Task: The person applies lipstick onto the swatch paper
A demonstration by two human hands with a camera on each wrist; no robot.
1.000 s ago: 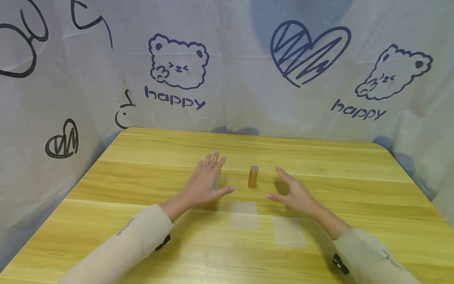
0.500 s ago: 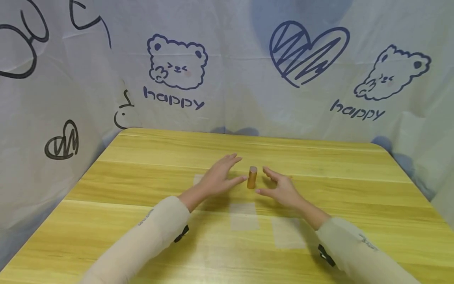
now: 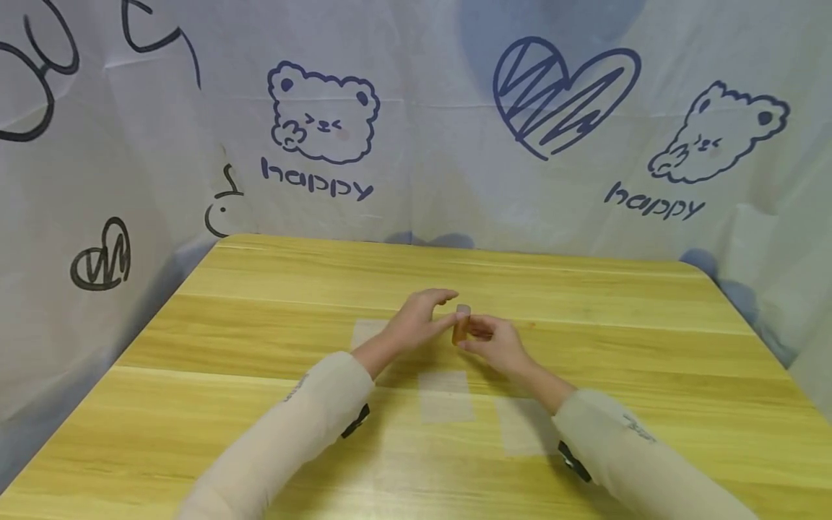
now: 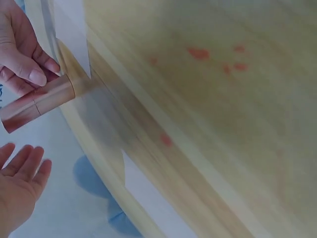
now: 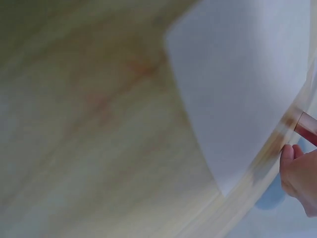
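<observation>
A copper-coloured lipstick tube (image 3: 461, 330) stands upright on the table, its seam visible in the left wrist view. My right hand (image 3: 499, 345) has come up to its right side. Thumb and curled fingers meet the tube's lower part, as the left wrist view shows at the tube (image 4: 38, 103) and the right hand (image 4: 22, 54). From the left, my left hand (image 3: 416, 322) reaches in with extended fingers, and its thumb tip overlaps the tube's top in the head view. Whether that thumb touches is unclear. The right wrist view catches only part of the tube (image 5: 308, 128).
Pale square sheets lie on the wooden table (image 3: 260, 318): one sheet (image 3: 445, 397) in front of the tube, another sheet (image 3: 525, 426) to its right, and a third sheet (image 3: 367, 332) partly behind the left arm. A white curtain (image 3: 442, 159) with drawings hangs beyond the table's far edge.
Both hands have moved inward from either side to the lipstick tube. The right fingers have curled in around its lower part. The tube stays in place.
</observation>
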